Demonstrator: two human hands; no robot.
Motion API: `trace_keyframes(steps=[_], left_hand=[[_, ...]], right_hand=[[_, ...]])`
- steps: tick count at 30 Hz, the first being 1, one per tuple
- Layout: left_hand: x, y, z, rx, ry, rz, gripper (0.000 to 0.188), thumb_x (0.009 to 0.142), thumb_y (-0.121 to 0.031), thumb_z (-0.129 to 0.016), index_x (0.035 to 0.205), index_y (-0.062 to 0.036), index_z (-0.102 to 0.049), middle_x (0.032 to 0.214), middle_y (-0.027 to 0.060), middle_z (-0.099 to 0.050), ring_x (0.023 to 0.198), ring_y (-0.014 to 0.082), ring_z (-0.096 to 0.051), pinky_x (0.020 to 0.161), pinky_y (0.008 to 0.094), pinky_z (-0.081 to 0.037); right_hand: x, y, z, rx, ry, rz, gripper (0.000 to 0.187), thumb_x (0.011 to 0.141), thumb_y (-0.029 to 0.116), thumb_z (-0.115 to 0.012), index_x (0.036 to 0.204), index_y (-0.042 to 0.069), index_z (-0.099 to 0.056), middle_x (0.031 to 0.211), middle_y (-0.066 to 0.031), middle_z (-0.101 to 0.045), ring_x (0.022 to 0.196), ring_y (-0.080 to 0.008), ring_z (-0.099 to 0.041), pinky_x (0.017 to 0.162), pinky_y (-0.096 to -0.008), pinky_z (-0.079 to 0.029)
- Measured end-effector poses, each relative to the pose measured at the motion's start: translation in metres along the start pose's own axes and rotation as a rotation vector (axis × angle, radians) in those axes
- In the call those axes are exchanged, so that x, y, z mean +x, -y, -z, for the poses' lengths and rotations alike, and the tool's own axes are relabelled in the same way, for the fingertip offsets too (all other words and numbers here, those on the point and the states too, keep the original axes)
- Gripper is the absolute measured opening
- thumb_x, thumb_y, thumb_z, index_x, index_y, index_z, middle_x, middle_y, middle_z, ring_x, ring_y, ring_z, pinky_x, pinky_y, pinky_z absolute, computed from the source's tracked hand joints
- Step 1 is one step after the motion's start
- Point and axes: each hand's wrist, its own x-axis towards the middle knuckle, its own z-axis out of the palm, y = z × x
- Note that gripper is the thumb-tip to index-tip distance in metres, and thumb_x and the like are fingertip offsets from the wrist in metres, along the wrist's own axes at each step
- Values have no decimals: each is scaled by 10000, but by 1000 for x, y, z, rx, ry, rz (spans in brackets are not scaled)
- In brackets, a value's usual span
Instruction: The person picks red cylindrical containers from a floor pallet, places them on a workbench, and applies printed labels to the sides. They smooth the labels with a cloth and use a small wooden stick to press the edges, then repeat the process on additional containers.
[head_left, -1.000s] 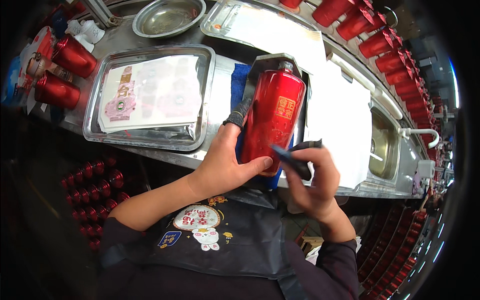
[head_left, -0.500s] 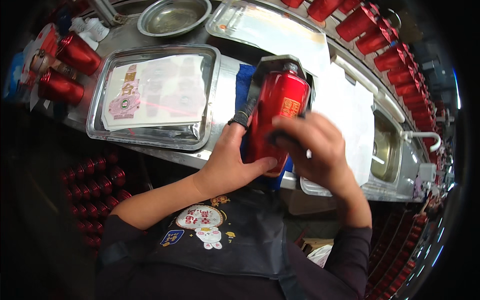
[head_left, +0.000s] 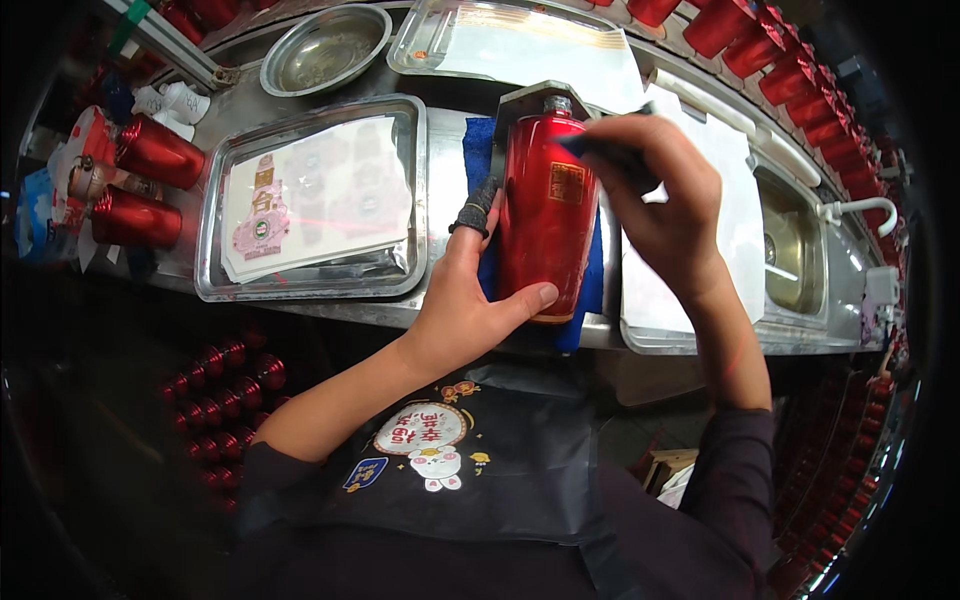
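Note:
A glossy red bottle (head_left: 535, 240) with a gold square label lies neck away from me, over a blue cloth (head_left: 480, 140) and against a grey angled holder (head_left: 520, 100). My left hand (head_left: 470, 290) grips its left side, thumb across the lower front; a black finger sleeve covers one finger. My right hand (head_left: 670, 190) is closed at the bottle's upper right, by the shoulder. Dark material shows at its fingers, with a blue tip near the bottle; motion blur hides whether this is a held thing or a finger cover.
Left of the bottle, a metal tray (head_left: 420, 200) holds printed white sheets (head_left: 320, 200). Behind it stand a round metal bowl (head_left: 380, 45) and another tray (head_left: 405, 50). White paper (head_left: 650, 260) lies right of the bottle, before a sink (head_left: 815, 290). Red cups (head_left: 160, 150) stand at left.
My right hand has moved from the bottle's lower middle up to its shoulder, uncovering the gold label. My left hand keeps its grip. The whole view has shifted slightly.

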Motion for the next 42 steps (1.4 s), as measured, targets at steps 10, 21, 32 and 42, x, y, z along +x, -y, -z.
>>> trace_keyframes(steps=[10,21,32,42], left_hand=[[-19,0,18,-205,19,36,750,943,-20,-617,1565,22,-199,1605,209,-307,1508,275,-275,1235,411,-193],[-23,-13,15,-72,63,22,688,971,-80,-607,1555,19,-256,1592,190,-344,1506,274,-285,1231,408,-200],[-21,-4,3,62,86,-80,920,844,-232,-828,1525,64,-285,1480,227,-478,1360,278,-487,1119,373,-386],[-17,0,8,161,78,-99,951,793,-254,-874,1492,88,-328,1428,241,-533,1305,282,-554,1083,371,-439]], right_hand=[[-67,46,8,-2,240,299,216,684,105,-787,883,109,-702,825,-30,-589,861,-243,-628,678,-390,-517],[-53,16,-5,-159,22,180,247,700,34,-764,936,91,-717,772,-50,-580,753,-247,-589,640,-371,-478],[-93,72,-29,606,-402,-933,220,892,59,-741,1064,-20,-628,938,-46,-652,845,-92,-616,748,-245,-509],[-91,70,-17,525,-420,-1002,126,902,28,-702,981,-22,-617,887,-51,-643,786,-62,-583,704,-210,-480]])
